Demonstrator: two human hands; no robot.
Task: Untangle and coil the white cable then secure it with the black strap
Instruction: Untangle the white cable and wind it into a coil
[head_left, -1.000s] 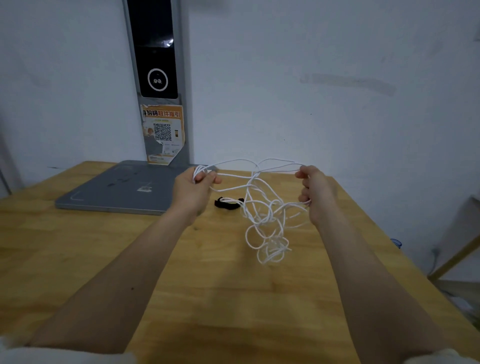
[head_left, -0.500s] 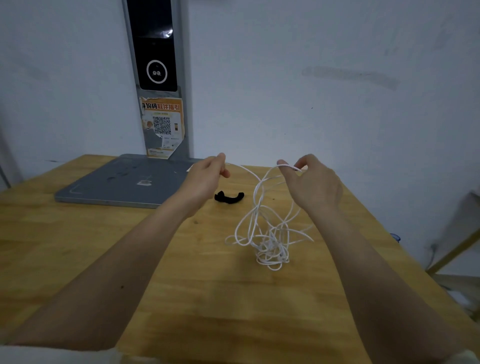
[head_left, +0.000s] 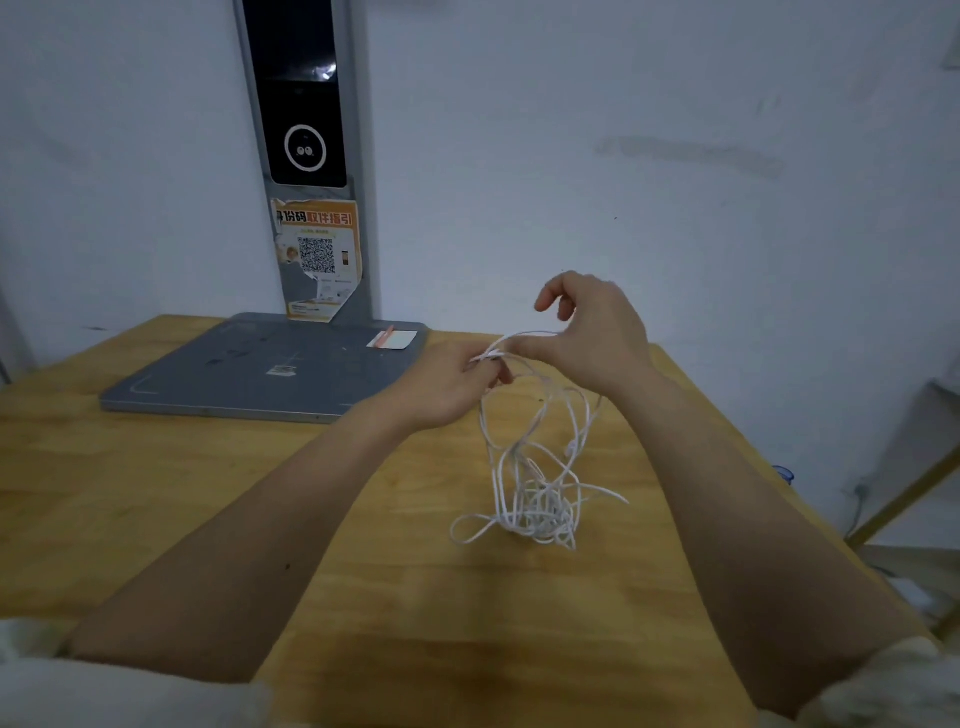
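The left hand (head_left: 447, 387) is pinching the white cable (head_left: 535, 467) near one end, and the right hand (head_left: 597, 338) is pinching the same strand just beside it, its other fingers curled above. Below both hands the cable is hanging in tangled loops, piling onto the wooden worktop (head_left: 156, 493).

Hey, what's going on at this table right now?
A person is sorting out a tangled white cable. The left hand pinches it near one end, and the right hand meets it there, holding a strand. The rest hangs in a knotted heap on the wooden table. No strap is visible.
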